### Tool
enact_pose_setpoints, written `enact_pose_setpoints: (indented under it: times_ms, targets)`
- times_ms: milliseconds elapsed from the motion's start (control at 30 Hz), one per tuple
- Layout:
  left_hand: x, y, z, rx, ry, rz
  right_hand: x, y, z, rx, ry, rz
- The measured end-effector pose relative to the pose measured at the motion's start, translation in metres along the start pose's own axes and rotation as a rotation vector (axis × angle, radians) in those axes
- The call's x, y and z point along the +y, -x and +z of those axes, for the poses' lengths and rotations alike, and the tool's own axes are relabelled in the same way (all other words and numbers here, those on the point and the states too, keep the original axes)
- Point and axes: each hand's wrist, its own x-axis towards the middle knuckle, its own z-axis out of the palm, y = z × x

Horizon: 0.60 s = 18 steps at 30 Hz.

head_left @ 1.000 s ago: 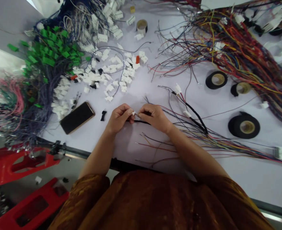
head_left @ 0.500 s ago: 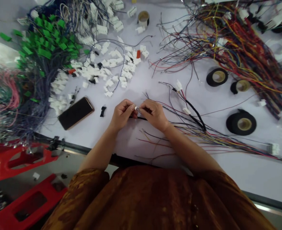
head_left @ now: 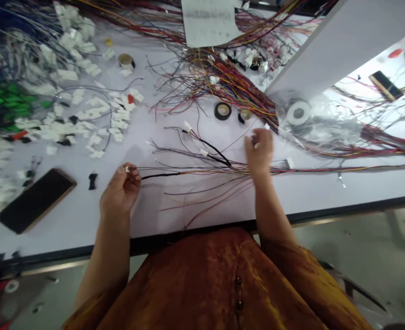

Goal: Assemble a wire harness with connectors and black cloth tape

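Note:
My left hand (head_left: 120,189) is closed at the left, pinching a small white connector (head_left: 127,169) between thumb and fingertips. Thin dark wires run right from it, and a black taped cable (head_left: 159,175) passes by its fingers. My right hand (head_left: 260,153) is over the table at the right, beyond the wire harness (head_left: 238,170), slightly blurred. Its fingers are curled in, with something dark and pale among them that I cannot make out. Two black tape rolls, one larger (head_left: 218,111) and one smaller (head_left: 240,118), lie just to its upper left.
A phone (head_left: 37,199) and a small black piece (head_left: 92,181) lie left. White connectors (head_left: 85,112) and green connectors (head_left: 3,98) are heaped behind. Coloured wires (head_left: 237,75) lie at the back under a paper sheet (head_left: 207,23). A post (head_left: 336,50) rises right.
The view has swung right. My hands, together at the white connector before, are now far apart. The right hand has moved right, to where the largest black tape roll lay; that roll no longer shows.

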Motion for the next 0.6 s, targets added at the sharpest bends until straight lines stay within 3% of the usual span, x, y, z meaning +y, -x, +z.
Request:
enact_pose_setpoints:
  times_ms: [67,133,200,300,433,500,600]
  targets:
    - [-0.003,0.010,0.005,0.053,0.005,0.061,0.050,0.002,-0.045,0.139,0.243,0.379]
    - [-0.005,0.016,0.011,0.087,0.007,0.124,0.084,0.000,-0.069,0.052,0.365,0.603]
    - [-0.005,0.021,0.016,0.074,0.014,0.175,0.088,-0.002,-0.071,0.039,0.318,0.563]
    - [-0.002,0.026,0.018,0.021,-0.017,0.228,0.036,-0.003,-0.046,0.009,-0.079,0.413]
    - [0.003,0.034,0.014,-0.043,-0.123,0.305,-0.078,0.002,-0.003,-0.470,-0.745,0.310]
    - [0.005,0.037,0.012,-0.065,-0.207,0.354,-0.121,0.002,0.017,-0.643,-0.868,0.312]
    - [0.009,0.041,0.012,-0.087,-0.344,0.448,-0.153,-0.006,0.040,-0.767,-0.861,0.342]
